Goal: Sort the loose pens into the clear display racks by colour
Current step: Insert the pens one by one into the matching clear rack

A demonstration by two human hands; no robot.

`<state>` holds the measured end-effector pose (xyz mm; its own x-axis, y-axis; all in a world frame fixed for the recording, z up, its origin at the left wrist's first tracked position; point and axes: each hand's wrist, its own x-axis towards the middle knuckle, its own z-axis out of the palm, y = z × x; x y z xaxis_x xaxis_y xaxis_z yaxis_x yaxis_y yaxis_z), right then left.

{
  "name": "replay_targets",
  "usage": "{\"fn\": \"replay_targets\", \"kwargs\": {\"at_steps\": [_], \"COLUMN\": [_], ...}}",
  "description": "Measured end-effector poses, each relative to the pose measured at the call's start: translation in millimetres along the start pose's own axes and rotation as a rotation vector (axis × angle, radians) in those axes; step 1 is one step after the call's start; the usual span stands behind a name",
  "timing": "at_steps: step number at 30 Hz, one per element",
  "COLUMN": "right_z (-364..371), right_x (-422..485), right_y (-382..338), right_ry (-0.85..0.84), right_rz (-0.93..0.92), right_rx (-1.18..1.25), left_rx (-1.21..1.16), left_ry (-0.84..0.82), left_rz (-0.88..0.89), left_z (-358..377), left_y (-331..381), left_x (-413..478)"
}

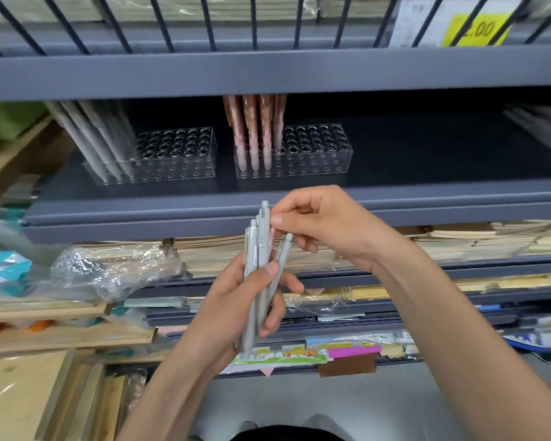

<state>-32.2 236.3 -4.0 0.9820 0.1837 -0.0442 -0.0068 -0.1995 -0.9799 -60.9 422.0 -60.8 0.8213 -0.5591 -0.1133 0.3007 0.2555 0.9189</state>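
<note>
My left hand grips a bundle of grey pens, held upright below the shelf edge. A pale pink pen barely shows behind them. My right hand pinches the top of the tallest grey pen between thumb and fingers. On the dark shelf stand two clear display racks. The left rack holds several grey pens leaning at its left end. The right rack holds several pink patterned pens at its left end. Most holes in both racks stand unfilled.
A grey shelf lip runs in front of the racks, with another shelf beam close above them. Below lie stacks of wrapped paper goods, wooden trays at the left and coloured sticky notes.
</note>
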Motion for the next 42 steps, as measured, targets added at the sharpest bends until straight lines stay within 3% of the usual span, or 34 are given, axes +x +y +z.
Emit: {"fn": "replay_targets", "kwargs": {"at_steps": [8, 12, 15, 18, 22, 26, 28, 34, 38, 42], "right_z": [-22, -14, -12, -14, -23, -35, -36, -29, -23, -16], "right_x": [-2, -5, -5, -3, 9, 28, 37, 63, 80, 85], "right_y": [8, 13, 13, 5, -15, -29, -31, -26, -34, -46], "right_ry": [0.358, 0.268, 0.155, 0.158, 0.407, 0.750, 0.840, 0.884, 0.777, 0.707], "right_rz": [-0.066, -0.023, 0.033, -0.004, -0.133, -0.335, -0.397, -0.352, -0.208, -0.135], "right_rx": [0.138, 0.239, 0.161, 0.141, 0.228, 0.158, 0.124, -0.272, -0.687, -0.904], "left_rx": [-0.007, -0.025, -0.022, -0.040, -0.043, -0.047, -0.050, -0.015, -0.025, -0.047], "left_ry": [0.024, 0.065, 0.079, 0.092, 0.113, 0.198, 0.242, 0.294, 0.277, 0.274], "left_rz": [-0.021, -0.011, -0.003, 0.004, 0.002, 0.003, 0.007, 0.017, 0.032, 0.029], "left_z": [9, 11, 9, 7, 3, -6, -11, -29, -37, -46], "left_y": [-9, -12, -10, -7, -2, 4, 7, 13, 17, 22], "left_x": [7, 8, 7, 4, 0, -4, -6, -12, -15, -19]}}
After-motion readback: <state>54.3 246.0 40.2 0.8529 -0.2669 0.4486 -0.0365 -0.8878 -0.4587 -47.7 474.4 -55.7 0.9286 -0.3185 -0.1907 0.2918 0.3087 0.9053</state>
